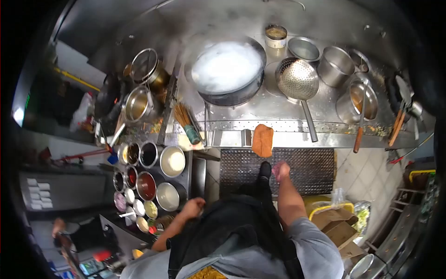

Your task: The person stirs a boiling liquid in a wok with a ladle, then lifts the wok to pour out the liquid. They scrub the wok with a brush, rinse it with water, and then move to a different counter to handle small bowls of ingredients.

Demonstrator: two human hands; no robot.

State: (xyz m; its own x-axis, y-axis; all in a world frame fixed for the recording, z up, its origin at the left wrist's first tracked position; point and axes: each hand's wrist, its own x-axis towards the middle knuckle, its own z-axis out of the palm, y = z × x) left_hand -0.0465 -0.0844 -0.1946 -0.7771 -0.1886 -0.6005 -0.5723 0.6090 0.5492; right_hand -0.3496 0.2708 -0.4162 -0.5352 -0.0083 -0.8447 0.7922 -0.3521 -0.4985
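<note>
My right hand (pixel 283 174) hangs low over the dark floor mat, its fingers closed round a small pinkish-red crumpled thing (pixel 277 168) whose kind I cannot make out. Over the stove's front edge, just beyond that hand, lies an orange-brown cloth (pixel 263 140). Close to my left side, my left hand (pixel 194 207) is curled loosely into a fist beside the seasoning counter, with nothing showing in it. Ahead stands a large wok (pixel 230 98) filled with white foam or steam, apart from both hands. A perforated strainer ladle (pixel 299 79) rests right of the wok, handle toward me.
Left of me are several bowls of sauces and seasonings, including a red sauce (pixel 146 185). A bamboo brush (pixel 186 123) lies near the stove edge. Steel pots (pixel 335 66) stand at the right back. Cardboard (pixel 341 230) fills a yellow-rimmed bin. Another person's arm (pixel 59 228) shows lower left.
</note>
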